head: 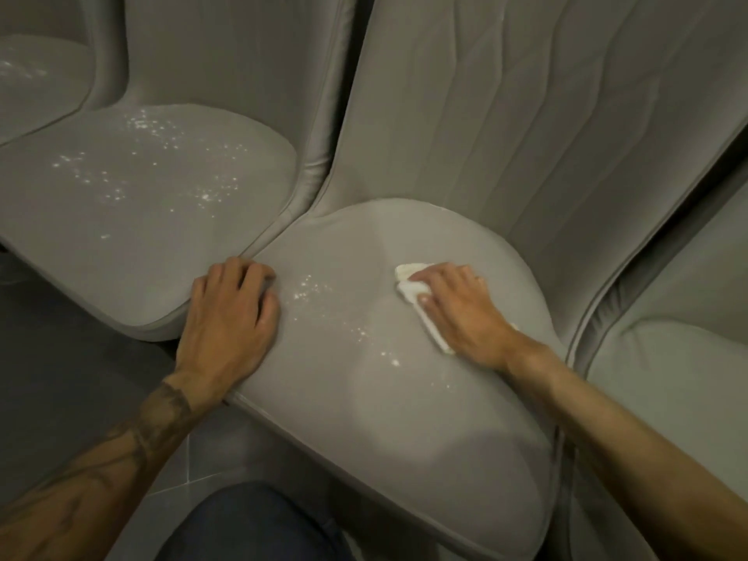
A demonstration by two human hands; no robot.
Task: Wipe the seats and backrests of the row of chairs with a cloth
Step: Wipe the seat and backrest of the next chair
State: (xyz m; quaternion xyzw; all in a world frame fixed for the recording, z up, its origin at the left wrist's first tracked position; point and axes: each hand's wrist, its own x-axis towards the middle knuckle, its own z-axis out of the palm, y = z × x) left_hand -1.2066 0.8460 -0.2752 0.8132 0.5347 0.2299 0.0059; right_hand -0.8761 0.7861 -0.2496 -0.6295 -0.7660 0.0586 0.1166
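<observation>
A row of grey upholstered chairs fills the view. The middle chair's seat [396, 419] lies right below me, with its ribbed backrest [526, 115] behind it. My right hand [461, 313] presses a folded white cloth [411, 291] flat on the right part of this seat. White specks [307, 287] dot the seat between my hands. My left hand [230, 317] rests on the seat's left edge, fingers curled over it, holding nothing else.
The chair to the left has a seat [141, 220] sprinkled with white specks. Another speckled seat [32, 83] shows at the far left, and one more chair [668, 378] stands at the right. Dark tiled floor [60, 358] and my knee [251, 524] are below.
</observation>
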